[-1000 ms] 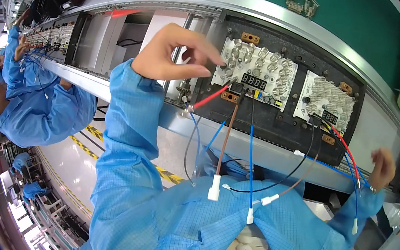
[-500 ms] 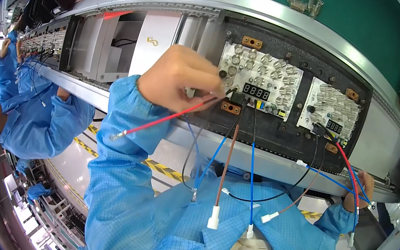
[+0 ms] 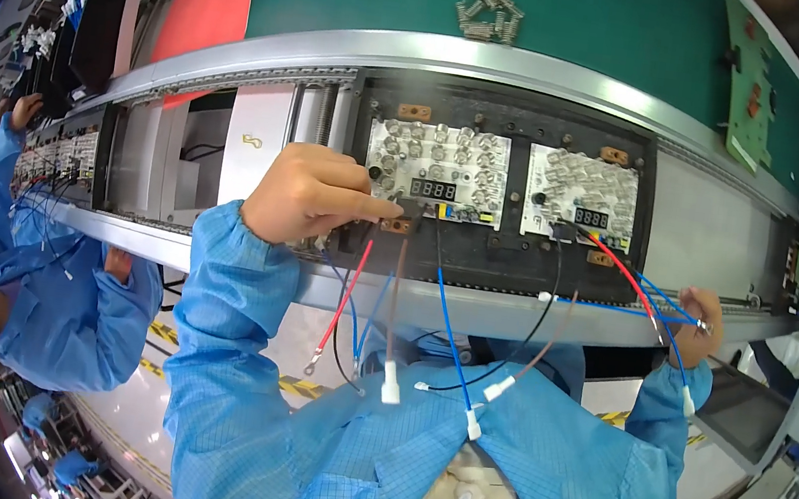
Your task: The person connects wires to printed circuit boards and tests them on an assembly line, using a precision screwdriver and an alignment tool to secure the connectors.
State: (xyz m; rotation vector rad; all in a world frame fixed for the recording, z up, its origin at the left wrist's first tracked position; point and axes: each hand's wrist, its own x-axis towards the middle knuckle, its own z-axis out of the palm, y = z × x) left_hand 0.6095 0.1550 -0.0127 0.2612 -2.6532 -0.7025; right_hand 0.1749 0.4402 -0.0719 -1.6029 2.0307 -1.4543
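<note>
My left hand reaches over the left circuit board. Its index finger is stretched to a small dark block on the board's lower left edge; the other fingers curl in, and what lies under the fingertips is hidden. A red wire with a ring terminal hangs below that hand. Brown, black and blue wires, including a blue wire with a white connector, hang toward my chest. Low at the right, my right hand is curled beside the blue wires of the right circuit board; its contents are unclear.
Both boards sit in a black carrier between metal conveyor rails. On the green mat lie a heap of small silvery cylinders and a green board. At left, a co-worker in blue works along the line.
The view has shifted, so the boards appear farther left. My left fingers have moved from the red wire to the dark block; the red wire now hangs down. My right hand shows more fully.
</note>
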